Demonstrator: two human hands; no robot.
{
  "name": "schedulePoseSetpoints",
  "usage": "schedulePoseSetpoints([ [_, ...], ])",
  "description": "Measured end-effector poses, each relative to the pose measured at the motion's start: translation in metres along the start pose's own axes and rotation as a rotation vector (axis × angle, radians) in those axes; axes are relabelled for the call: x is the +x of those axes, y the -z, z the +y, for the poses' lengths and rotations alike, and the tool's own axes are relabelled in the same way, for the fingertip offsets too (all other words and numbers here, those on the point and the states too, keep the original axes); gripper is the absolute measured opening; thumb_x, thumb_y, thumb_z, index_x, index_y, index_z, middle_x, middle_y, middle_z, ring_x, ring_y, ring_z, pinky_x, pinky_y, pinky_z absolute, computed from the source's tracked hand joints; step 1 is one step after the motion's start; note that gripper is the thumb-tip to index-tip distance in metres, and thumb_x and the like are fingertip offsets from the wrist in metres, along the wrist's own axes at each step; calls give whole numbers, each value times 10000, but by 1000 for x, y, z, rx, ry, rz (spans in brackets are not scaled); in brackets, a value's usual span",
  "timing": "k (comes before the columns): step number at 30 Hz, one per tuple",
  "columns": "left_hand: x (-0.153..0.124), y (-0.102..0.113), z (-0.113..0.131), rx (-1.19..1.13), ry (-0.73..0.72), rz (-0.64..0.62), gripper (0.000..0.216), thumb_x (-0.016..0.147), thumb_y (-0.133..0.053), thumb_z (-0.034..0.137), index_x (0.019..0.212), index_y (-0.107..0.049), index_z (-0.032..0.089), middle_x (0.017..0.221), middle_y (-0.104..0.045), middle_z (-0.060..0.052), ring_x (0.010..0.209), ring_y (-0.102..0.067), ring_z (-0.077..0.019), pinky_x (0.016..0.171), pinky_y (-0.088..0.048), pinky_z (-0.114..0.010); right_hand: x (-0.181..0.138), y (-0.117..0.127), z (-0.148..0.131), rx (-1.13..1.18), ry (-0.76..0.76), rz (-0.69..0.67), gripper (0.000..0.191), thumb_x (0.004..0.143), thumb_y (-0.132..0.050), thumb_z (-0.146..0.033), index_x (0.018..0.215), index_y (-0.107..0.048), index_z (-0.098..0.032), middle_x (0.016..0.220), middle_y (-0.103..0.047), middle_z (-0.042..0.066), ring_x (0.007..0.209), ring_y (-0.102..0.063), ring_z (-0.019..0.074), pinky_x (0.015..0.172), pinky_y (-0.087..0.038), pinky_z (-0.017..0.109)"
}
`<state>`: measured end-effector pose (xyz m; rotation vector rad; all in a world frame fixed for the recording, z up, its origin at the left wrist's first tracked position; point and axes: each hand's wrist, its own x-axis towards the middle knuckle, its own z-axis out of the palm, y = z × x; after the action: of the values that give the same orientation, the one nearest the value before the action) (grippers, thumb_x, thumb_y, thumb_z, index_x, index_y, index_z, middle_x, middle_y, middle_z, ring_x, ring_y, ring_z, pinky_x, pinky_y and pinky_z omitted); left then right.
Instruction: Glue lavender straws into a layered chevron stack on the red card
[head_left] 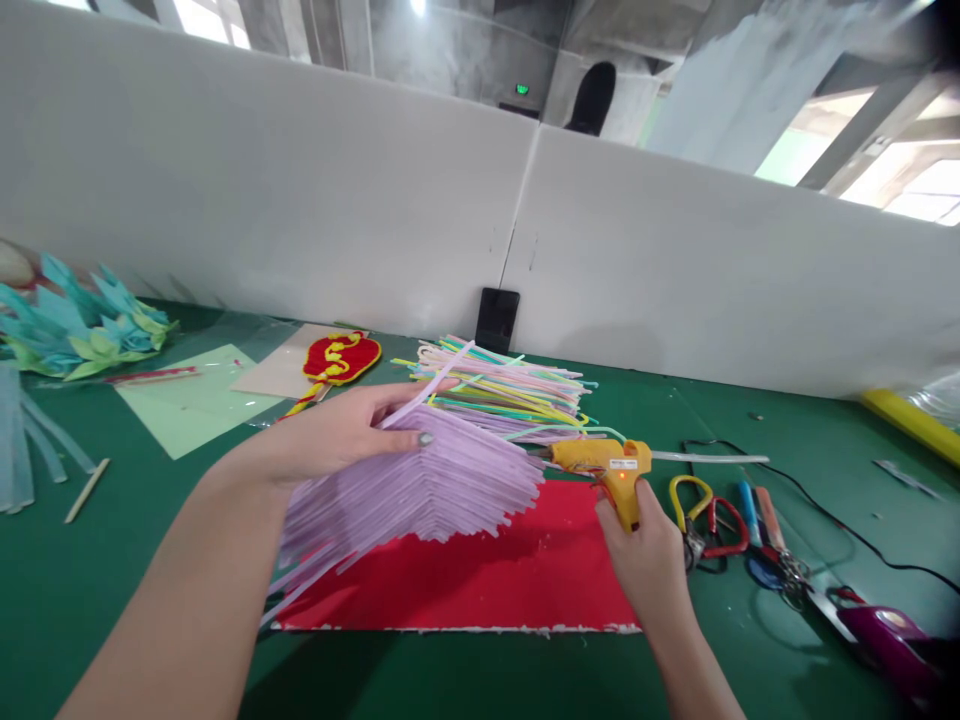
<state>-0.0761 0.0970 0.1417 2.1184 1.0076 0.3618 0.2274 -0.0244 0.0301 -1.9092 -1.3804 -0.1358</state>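
Observation:
My left hand (360, 435) is closed on a lilac sheet of pipe cleaners (435, 480), set side by side in a chevron pattern; one lilac strand slants up past the fingers. My right hand (637, 550) grips the handle of a yellow hot glue gun (600, 458). Its nozzle points left, close to the right edge of the lilac sheet; whether they touch I cannot tell. A clear glue stick (709, 458) juts out of the gun's back. Below the sheet lies a red board (510, 585).
Loose coloured pipe cleaners (510, 390) are heaped behind the hands. Pliers (705, 520), markers (757, 515) and purple-handled scissors (877, 630) lie at right, with a black cord (817, 500). At left are a red-and-yellow fan ornament (341, 358), paper (195, 400) and turquoise flowers (82, 320). A phone (496, 318) leans on the partition.

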Motion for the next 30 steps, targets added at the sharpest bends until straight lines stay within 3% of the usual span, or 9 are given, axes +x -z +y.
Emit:
schedulePoseSetpoints([
  [20,-2,3,0,-11,25,13,575,846,-571,447,1383,-426,298,1364,-521,-11,1154,-550,-247,971,-425,-337,4,1,4,-24,-79,-1,216,746,-504,-379,678,-343,-252,492,-331,-84,424,-349,116,447,-301,237],
  [26,-4,5,1,-6,-17,19,569,842,-576,468,1371,-445,304,1313,-568,-14,1129,-566,-252,952,-439,-341,6,-13,21,-149,-177,-196,269,776,-502,-497,799,-496,-229,665,-532,-11,592,-528,182,525,-376,265],
  [30,-7,3,9,-54,-9,13,573,833,-587,445,1371,-445,305,1291,-585,-12,1084,-592,-241,922,-456,-335,2,-32,38,-192,-74,-189,370,766,-541,-512,889,-575,-165,823,-572,70,771,-574,231,665,-448,323],
])
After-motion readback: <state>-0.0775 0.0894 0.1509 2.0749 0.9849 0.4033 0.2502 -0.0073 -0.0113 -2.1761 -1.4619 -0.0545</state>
